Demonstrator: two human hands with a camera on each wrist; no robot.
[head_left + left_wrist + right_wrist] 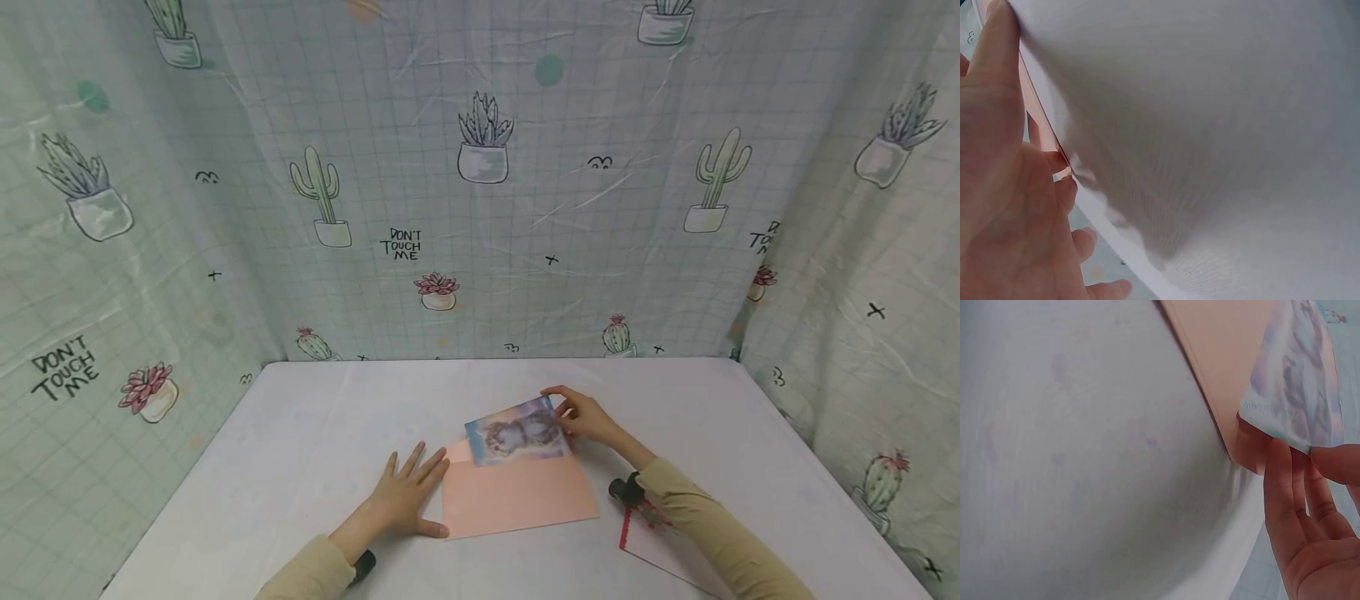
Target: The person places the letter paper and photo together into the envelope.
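A peach envelope (517, 498) lies on the white table in the head view. A picture card (517, 435) with cats in blue and purple slants up from its upper edge, and the card's lower part seems tucked inside. My right hand (587, 418) pinches the card's right end between thumb and fingers. The right wrist view shows the same card (1300, 375) at the fingertips (1280, 450). My left hand (405, 495) rests with spread, straight fingers at the envelope's left edge. Its thumb touches near the lower left corner.
A red-edged white card or sheet (660, 546) lies at the right front, partly under my right sleeve (712, 525). The table (322, 442) stands against patterned curtains (480, 217) at the back and both sides.
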